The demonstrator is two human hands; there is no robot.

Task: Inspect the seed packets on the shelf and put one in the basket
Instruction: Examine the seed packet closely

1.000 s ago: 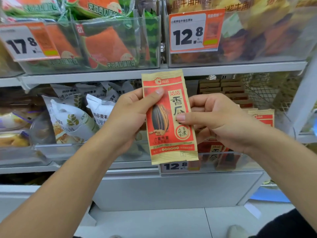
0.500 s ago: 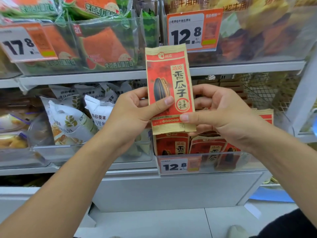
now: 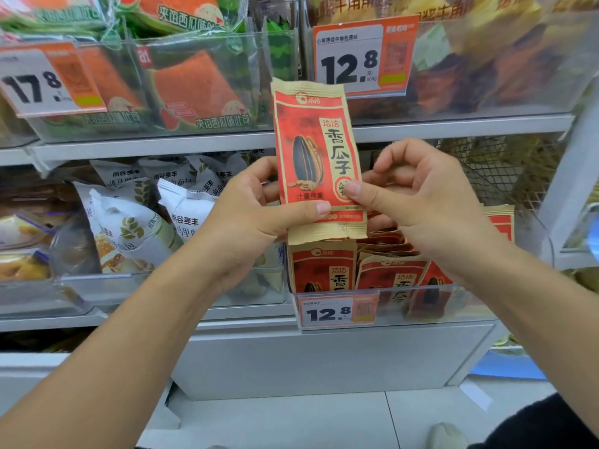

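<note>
both hands, left hand (image 3: 256, 205) and right hand (image 3: 418, 196), pinch one red seed packet (image 3: 316, 157) upright at frame centre, above the shelf bin (image 3: 421, 306) of matching packets; inspection looks underway, no basket is visible, dropping it in remains.

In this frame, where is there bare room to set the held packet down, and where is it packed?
Bare: the floor below the grey shelf base. Crowded: the clear bin of red seed packets under both hands, and the white bread bags to its left.
</note>
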